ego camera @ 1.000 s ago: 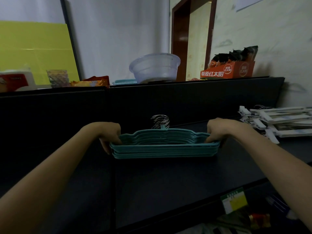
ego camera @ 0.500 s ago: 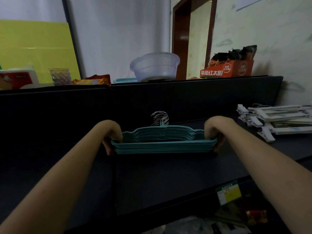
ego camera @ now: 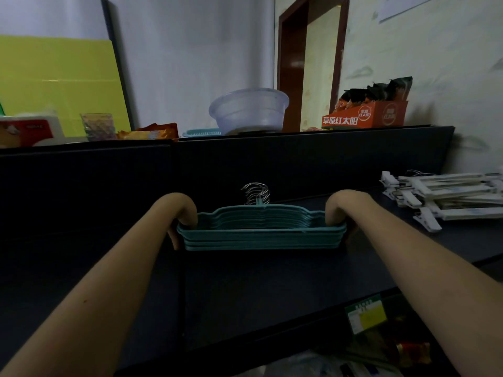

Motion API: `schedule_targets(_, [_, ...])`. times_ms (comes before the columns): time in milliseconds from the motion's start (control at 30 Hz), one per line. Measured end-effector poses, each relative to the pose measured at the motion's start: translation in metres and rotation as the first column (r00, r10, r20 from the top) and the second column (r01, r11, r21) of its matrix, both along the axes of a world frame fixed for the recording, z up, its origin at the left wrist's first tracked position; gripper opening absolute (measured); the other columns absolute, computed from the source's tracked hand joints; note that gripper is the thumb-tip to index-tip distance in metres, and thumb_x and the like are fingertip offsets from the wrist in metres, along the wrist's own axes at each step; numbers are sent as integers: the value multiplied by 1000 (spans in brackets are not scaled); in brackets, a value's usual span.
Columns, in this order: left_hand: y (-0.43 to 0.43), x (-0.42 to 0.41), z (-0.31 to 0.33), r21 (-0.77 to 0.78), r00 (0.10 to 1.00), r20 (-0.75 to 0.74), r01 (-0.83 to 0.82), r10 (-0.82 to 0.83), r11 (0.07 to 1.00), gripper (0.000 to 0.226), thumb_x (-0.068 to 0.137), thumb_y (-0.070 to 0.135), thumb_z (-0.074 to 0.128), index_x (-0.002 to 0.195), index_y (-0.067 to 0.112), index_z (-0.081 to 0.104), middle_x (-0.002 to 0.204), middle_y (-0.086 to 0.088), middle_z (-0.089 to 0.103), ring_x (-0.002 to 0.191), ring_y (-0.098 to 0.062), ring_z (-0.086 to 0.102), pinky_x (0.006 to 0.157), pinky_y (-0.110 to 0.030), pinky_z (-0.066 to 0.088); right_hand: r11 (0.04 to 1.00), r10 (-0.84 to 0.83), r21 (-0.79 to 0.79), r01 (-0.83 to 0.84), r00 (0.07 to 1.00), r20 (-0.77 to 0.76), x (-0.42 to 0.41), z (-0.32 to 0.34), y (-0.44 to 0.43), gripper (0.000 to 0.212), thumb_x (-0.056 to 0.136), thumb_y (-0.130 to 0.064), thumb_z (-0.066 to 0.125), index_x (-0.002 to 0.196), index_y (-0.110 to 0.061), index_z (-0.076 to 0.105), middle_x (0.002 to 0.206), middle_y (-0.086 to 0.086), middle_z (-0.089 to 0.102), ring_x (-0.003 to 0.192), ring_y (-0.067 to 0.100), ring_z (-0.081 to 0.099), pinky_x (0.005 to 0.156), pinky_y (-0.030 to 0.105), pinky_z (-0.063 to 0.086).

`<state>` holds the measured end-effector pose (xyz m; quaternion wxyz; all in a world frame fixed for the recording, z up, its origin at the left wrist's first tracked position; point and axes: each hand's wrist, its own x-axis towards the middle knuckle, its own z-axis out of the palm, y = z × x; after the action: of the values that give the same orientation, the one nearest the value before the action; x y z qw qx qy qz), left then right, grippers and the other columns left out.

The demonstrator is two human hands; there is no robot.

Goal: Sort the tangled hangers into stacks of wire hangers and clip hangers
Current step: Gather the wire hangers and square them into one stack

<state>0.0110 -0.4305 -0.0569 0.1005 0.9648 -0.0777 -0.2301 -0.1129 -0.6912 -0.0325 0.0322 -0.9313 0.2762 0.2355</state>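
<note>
A neat stack of teal wire hangers [ego camera: 261,235] with silver hooks [ego camera: 256,193] lies on the dark shelf [ego camera: 245,289], close to its back wall. My left hand [ego camera: 181,216] grips the stack's left end, fingers curled over the top and thumb below. My right hand [ego camera: 339,210] grips the right end the same way. A stack of white clip hangers [ego camera: 446,190] lies at the right end of the shelf, apart from both hands.
A dark back panel [ego camera: 299,164] rises just behind the teal stack. On its top ledge stand a clear plastic bowl [ego camera: 249,110], an orange snack box [ego camera: 364,115], a glass [ego camera: 96,126] and packets. Goods and a yellow price label [ego camera: 367,317] sit below the shelf's front edge.
Both hands have pushed the teal stack a little farther back toward the panel, and their fingers have curled further over its ends. The clip hangers have not moved.
</note>
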Motion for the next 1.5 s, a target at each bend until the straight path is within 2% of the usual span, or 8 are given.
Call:
schedule_targets(200, [2,-2,-11,-6,997,68,21,-20,1000,41,89,2,54,125,-11,42,125,-27,52,91,-33,68,70,-34,58,989,49,-143,-36,995,84,2,-14,0,13,91,-15,49,81,-7,47,82,8,48,63,17,52,53,23,46])
schedule_targets(300, [2,0,-13,-11,996,91,17,-16,1000,37,90,5,53,122,-9,46,120,-26,56,68,-24,68,56,-29,57,988,24,-156,-1,989,145,2,-20,-4,24,88,-19,52,106,-2,52,110,14,51,66,19,52,48,25,45])
schedule_targets(367, [1,1,-15,-7,993,119,14,-13,1000,30,89,6,53,114,-10,50,110,-26,60,60,-21,67,54,-30,58,988,21,-157,8,984,176,2,-23,-7,18,88,-18,51,98,-3,50,117,17,49,65,20,50,47,26,41])
schedule_targets(567, [-5,2,-15,65,979,192,53,-65,996,12,86,6,57,88,-2,48,85,-21,63,54,-24,68,66,-39,60,983,74,-177,-40,979,191,4,-20,-9,22,90,-14,48,69,-7,43,76,8,43,63,18,45,61,28,43])
schedule_targets(767, [-5,4,-9,207,892,341,236,-296,950,11,86,6,51,75,8,49,69,-5,47,59,-17,48,51,-25,46,972,206,-158,-173,953,221,8,-23,-12,19,89,-14,52,104,-6,60,86,6,53,72,18,53,53,23,42])
schedule_targets(1067, [-3,12,-10,216,875,274,347,-398,912,14,85,5,49,98,10,46,85,-5,46,67,-16,43,57,-26,37,952,274,-207,-225,929,247,17,-30,-17,5,85,-11,53,83,-8,57,74,3,49,64,16,49,48,23,37])
schedule_targets(1200, [-5,16,-7,217,874,255,364,-413,906,8,85,6,50,88,10,45,78,-2,43,63,-14,38,52,-22,33,948,295,-194,-252,925,241,19,-27,-17,21,84,-10,53,64,-13,50,70,3,48,60,15,46,47,23,36])
schedule_targets(1500, [-2,18,-5,124,832,311,444,-460,887,29,83,12,62,58,17,49,63,0,50,56,-14,45,53,-26,40,939,344,-79,-336,895,285,15,-25,-22,16,83,-26,67,87,-11,66,84,4,62,76,17,58,58,24,47])
